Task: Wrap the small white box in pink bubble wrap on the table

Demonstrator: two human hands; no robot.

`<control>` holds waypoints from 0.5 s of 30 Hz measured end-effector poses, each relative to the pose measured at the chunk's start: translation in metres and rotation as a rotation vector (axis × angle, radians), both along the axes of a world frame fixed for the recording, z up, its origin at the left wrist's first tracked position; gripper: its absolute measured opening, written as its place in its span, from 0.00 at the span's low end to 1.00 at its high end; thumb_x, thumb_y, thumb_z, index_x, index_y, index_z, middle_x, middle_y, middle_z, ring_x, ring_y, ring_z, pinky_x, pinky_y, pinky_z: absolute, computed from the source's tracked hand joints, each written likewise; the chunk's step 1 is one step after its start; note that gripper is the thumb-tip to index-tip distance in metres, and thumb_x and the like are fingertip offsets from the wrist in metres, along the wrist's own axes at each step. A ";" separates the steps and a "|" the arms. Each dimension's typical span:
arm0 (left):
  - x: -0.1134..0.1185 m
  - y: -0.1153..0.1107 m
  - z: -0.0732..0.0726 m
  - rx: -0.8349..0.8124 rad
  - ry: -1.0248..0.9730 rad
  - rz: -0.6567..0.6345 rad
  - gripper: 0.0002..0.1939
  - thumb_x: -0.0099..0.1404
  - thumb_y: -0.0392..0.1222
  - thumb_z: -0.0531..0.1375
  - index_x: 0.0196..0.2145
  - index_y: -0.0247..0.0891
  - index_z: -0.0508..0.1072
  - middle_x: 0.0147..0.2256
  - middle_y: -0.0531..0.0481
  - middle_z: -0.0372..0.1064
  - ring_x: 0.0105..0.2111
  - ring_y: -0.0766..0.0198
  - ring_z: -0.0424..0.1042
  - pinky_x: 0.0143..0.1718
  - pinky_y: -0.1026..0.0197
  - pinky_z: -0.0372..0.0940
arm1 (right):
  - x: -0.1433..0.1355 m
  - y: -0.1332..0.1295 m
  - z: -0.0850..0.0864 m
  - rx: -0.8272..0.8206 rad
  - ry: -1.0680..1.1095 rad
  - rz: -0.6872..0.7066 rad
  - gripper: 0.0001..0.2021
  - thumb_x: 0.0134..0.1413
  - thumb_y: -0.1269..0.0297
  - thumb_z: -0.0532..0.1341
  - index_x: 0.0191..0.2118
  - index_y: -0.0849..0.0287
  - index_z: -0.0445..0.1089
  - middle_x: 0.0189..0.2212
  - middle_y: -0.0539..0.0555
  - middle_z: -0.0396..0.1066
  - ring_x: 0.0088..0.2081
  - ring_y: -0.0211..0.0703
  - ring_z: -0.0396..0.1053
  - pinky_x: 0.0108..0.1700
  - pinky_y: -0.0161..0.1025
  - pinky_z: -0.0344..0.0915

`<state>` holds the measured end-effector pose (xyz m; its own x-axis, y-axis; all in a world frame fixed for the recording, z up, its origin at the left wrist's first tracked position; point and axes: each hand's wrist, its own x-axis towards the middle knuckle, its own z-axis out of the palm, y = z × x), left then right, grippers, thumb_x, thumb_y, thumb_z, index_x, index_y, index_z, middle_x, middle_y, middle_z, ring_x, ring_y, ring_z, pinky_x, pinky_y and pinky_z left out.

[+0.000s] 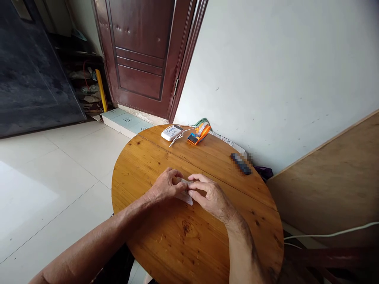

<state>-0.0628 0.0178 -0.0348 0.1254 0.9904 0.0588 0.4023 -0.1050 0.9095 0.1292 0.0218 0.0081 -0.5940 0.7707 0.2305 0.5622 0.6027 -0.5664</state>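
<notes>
A small white, flat piece (185,194), perhaps folded paper or a wrapper, lies on the round wooden table (166,252) near its middle. My left hand (166,186) pinches its left end with curled fingers. My right hand (209,195) meets it from the right, fingertips pressed on the same piece. Most of the piece is hidden under both hands, so its exact kind cannot be told.
At the table's far edge lie a white box-like device (171,132) with a white cord, an orange holder (199,134) and a dark flat object (241,163). A brown door (142,55), a white wall and a wooden board (334,177) surround the table. A white cable (328,235) runs at right.
</notes>
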 end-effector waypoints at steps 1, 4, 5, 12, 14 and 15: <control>0.000 0.000 -0.001 0.014 -0.001 -0.001 0.16 0.56 0.43 0.60 0.42 0.35 0.73 0.39 0.48 0.66 0.33 0.64 0.66 0.33 0.63 0.62 | 0.000 0.000 0.001 0.002 -0.004 -0.008 0.08 0.55 0.68 0.59 0.33 0.54 0.77 0.48 0.56 0.71 0.48 0.46 0.71 0.52 0.42 0.65; 0.001 0.000 -0.005 0.024 -0.021 -0.018 0.22 0.54 0.41 0.61 0.48 0.35 0.70 0.41 0.47 0.67 0.33 0.64 0.67 0.34 0.62 0.64 | 0.001 0.002 0.003 0.003 0.024 -0.060 0.09 0.55 0.68 0.59 0.30 0.55 0.76 0.47 0.56 0.72 0.49 0.47 0.71 0.53 0.44 0.64; 0.001 0.000 -0.006 0.027 -0.026 -0.020 0.23 0.54 0.40 0.62 0.49 0.35 0.69 0.42 0.46 0.67 0.33 0.64 0.68 0.35 0.62 0.65 | 0.001 0.004 0.002 0.002 0.053 -0.088 0.08 0.55 0.67 0.58 0.32 0.55 0.76 0.47 0.57 0.72 0.50 0.48 0.70 0.54 0.44 0.64; 0.001 0.003 -0.014 0.051 -0.019 -0.026 0.25 0.55 0.40 0.61 0.51 0.36 0.69 0.45 0.45 0.66 0.31 0.65 0.68 0.35 0.61 0.66 | -0.002 0.016 -0.025 -0.381 0.222 -0.250 0.23 0.48 0.65 0.62 0.53 0.51 0.68 0.52 0.54 0.71 0.56 0.50 0.66 0.56 0.49 0.64; 0.002 0.004 -0.017 0.056 -0.021 -0.011 0.25 0.55 0.41 0.62 0.52 0.37 0.69 0.45 0.46 0.66 0.30 0.67 0.67 0.34 0.61 0.66 | -0.005 0.017 -0.031 -0.499 0.300 -0.248 0.23 0.47 0.66 0.63 0.52 0.50 0.68 0.52 0.53 0.71 0.57 0.50 0.65 0.59 0.50 0.62; 0.003 0.005 -0.018 0.057 -0.025 -0.004 0.26 0.54 0.41 0.62 0.52 0.37 0.69 0.45 0.46 0.66 0.29 0.67 0.67 0.33 0.61 0.66 | -0.006 0.018 -0.032 -0.541 0.343 -0.242 0.22 0.46 0.65 0.64 0.51 0.50 0.68 0.52 0.53 0.71 0.58 0.50 0.65 0.60 0.50 0.61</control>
<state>-0.0603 0.0226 -0.0532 0.1271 0.9849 0.1179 0.3793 -0.1581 0.9117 0.1233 0.0396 -0.0244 -0.3527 0.9323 -0.0798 0.3804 0.0650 -0.9225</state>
